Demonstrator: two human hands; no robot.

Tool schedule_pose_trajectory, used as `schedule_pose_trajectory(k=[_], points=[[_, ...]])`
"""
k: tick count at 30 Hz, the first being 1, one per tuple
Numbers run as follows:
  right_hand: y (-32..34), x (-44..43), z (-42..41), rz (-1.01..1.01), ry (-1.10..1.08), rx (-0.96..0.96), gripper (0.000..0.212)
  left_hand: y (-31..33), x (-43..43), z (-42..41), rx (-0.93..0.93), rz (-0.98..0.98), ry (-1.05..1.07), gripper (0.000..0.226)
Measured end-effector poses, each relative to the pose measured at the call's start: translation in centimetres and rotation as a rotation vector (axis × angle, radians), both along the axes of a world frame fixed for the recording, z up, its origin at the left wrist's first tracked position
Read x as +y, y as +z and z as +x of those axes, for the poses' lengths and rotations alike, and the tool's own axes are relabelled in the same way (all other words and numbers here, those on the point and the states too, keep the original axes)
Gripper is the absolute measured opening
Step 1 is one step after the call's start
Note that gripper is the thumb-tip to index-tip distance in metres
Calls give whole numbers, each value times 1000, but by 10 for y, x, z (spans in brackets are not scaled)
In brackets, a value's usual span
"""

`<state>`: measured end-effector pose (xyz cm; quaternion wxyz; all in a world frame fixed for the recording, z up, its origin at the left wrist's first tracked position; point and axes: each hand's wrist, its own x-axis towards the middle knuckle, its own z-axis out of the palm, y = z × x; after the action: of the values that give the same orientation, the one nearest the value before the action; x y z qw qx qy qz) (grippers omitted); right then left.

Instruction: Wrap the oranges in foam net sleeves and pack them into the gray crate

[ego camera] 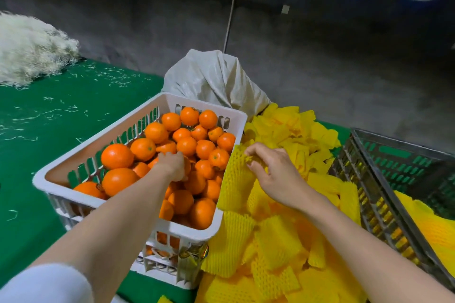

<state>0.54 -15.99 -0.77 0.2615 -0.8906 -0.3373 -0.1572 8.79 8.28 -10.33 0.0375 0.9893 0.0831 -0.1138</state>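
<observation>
The left hand [172, 166] grips an orange [188, 167] in the white basket [138, 111]; the right hand [273, 174] pinches a yellow foam sleeve [235, 179].

We see smooth, glossy skins on the oranges [117, 156], which lie in a white crate [189, 233] of smooth moulded plastic. The yellow foam net sleeves [278, 241] look matt, soft and ribbed like mesh. The gray crate [384, 206] is dull slotted plastic. The table [49, 118] is covered in matt green cloth. The sack [216, 79] is coarse woven fabric, and the shredded fibre [32, 49] is pale and stringy.
</observation>
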Motion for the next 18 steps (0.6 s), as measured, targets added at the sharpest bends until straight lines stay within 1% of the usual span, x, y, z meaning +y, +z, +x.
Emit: schedule_pose_trajectory(k=[1, 2, 4, 5, 6, 8, 9, 10, 12, 14, 16, 18], points=[[0, -1, 0, -5, -2, 5, 15, -3, 1, 1, -10, 13, 5, 66], [1, -2, 0, -4, -4, 11, 14, -6, 2, 3, -39, -18, 25, 63], [2, -5, -3, 19, 0, 38, 11, -3, 3, 5, -110, -204, 119, 50], [3, -8, -5, 40, -2, 65, 9, 2, 2, 4, -166, -363, 179, 46], [4, -11, -7, 66, -5, 99, 7, 10, 2, 3, -225, -589, 240, 48], [9, -18, -11, 161, -14, 186, 6, 31, -2, -5, -271, -1206, 336, 60], [11, -20, -13, 241, -10, 240, 6, 43, -6, -12, -255, -1486, 332, 63], [13, -23, -15, 331, 3, 296, 7, 54, -12, -20, -215, -1669, 287, 64], [17, -27, -18, 487, 39, 389, 14, 69, -29, -37, -113, -1864, 146, 64], [21, -28, -25, 563, 87, 441, 10, 77, -52, -54, -35, -1960, 68, 60], [23, -29, -33, 601, 138, 480, 6, 82, -76, -70, 52, -2051, 75, 54], [22, -32, -40, 636, 171, 514, 6, 85, -100, -81, 114, -2155, 127, 44]])
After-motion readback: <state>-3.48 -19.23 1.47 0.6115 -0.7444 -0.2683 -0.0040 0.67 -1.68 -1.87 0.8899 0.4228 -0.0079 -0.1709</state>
